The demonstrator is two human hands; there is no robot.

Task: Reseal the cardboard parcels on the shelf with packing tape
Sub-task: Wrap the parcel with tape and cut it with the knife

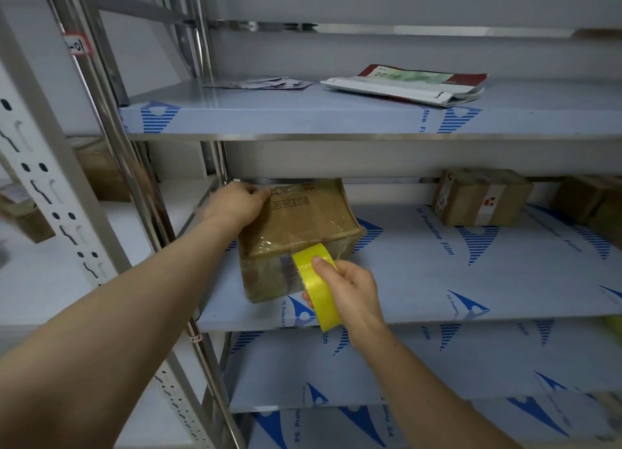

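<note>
Both forearms reach in from below toward the middle shelf (471,280). The right hand (350,290) is nearer, its fingers (321,268) curled round a yellow tape roll (323,309), thumb on the outer band. It holds the roll against the front face of the parcel (303,223), probably so the tape can be drawn off taut along that side.

The parcel sits at the left end of the shelf, close to the front edge and already glossy with wrapping. The left hand (235,206) clamps its far top-left corner with bent fingers (259,192), which seems meant to keep the box from sliding or tipping while the roll pulls on it.

A second parcel (481,196) waits well apart at the back right. Flat mailer bags (404,81) lie on the shelf above.
</note>
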